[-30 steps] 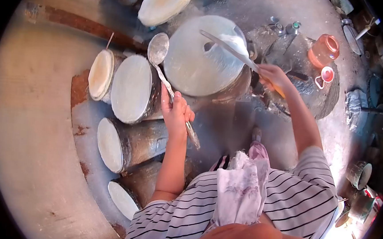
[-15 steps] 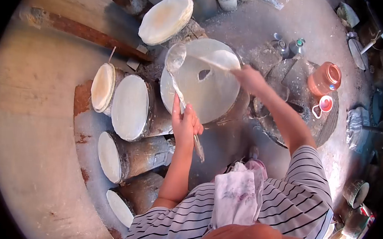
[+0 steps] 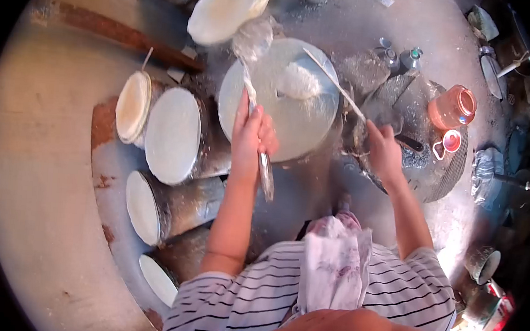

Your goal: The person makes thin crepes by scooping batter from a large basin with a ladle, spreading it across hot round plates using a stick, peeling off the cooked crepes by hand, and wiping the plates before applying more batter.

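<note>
My left hand (image 3: 255, 133) is closed round the handle of a batter-coated ladle (image 3: 253, 40). The ladle's bowl is at the upper left rim of a large round griddle (image 3: 262, 119), and its handle end sticks out below my fist. On the griddle lies a rumpled white mass of batter (image 3: 301, 82), right of the ladle. To the griddle's right, my right hand (image 3: 384, 150) grips a long thin stick (image 3: 335, 81), whose far end reaches over the griddle's upper right part. Whether the stick touches the surface I cannot tell.
Several drums with pale round tops, such as one top (image 3: 172, 135), line the left side. Another pale disc (image 3: 228, 10) is at the top. On a round stand (image 3: 445, 178) at right are a pink jar (image 3: 452, 108) and red cup (image 3: 451, 141). Bottles (image 3: 410, 60) stand behind.
My right hand has moved right and down from over the griddle with the stick. A rumpled white mass now covers most of the dark spot on the griddle. The ladle appears slightly higher.
</note>
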`<state>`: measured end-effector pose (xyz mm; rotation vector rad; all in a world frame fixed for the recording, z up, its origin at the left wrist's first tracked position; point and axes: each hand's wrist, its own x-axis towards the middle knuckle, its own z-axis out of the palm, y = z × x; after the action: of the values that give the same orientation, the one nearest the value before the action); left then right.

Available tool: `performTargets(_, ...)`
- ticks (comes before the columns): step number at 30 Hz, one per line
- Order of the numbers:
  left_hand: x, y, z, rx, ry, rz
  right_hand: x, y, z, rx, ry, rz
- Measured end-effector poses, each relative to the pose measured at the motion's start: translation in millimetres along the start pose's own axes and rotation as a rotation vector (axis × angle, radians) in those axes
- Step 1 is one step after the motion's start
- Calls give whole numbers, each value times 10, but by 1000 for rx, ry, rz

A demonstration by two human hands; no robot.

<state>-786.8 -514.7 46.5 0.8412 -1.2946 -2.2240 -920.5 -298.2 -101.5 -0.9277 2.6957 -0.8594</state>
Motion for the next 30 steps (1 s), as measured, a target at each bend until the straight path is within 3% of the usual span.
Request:
performTargets(4, -7, -31, -11, -99, 8, -41, -61, -174, 211, 46, 24, -139)
performTargets(7, -145, 16, -179, -252, 30, -148, 259, -181, -65, 76, 82, -54)
performTargets(11, -50, 9, -359, -404, 29, -188, 254, -122, 119, 98, -32, -228)
performTargets(15, 93, -98, -362, -562, 56, -261, 600, 97, 181, 170, 102, -274)
performTargets(17, 52, -39, -352, -633, 81, -307, 554, -56, 4, 191, -71, -342)
performTargets(19, 142, -74, -351, -667, 70, -316, 338, -134, -74, 134, -107, -324)
performTargets(22, 288, -233, -416, -743, 45, -397, -114, 40, 90, 282, 38, -121)
performTargets(24, 145, -424, -446, -651, 28, -257, -457, 111, 565, 665, 43, 119)
performTargets(26, -53, -718, -407, -581, 77, -149, -665, -468, 402, 886, -255, 449)
performTargets(27, -186, -842, -257, -566, 148, -158, -646, -540, 497, 835, -296, 386)
performTargets(28, -281, -946, -94, -555, 217, -159, -589, -524, 717, 806, -228, 184)
performTargets(29, -305, -975, 21, -550, 281, -148, -493, -448, 903, 609, 35, -184)
performTargets(30, -259, -1016, -5, -896, 158, -197, -400, -478, 772, 549, -28, -178)
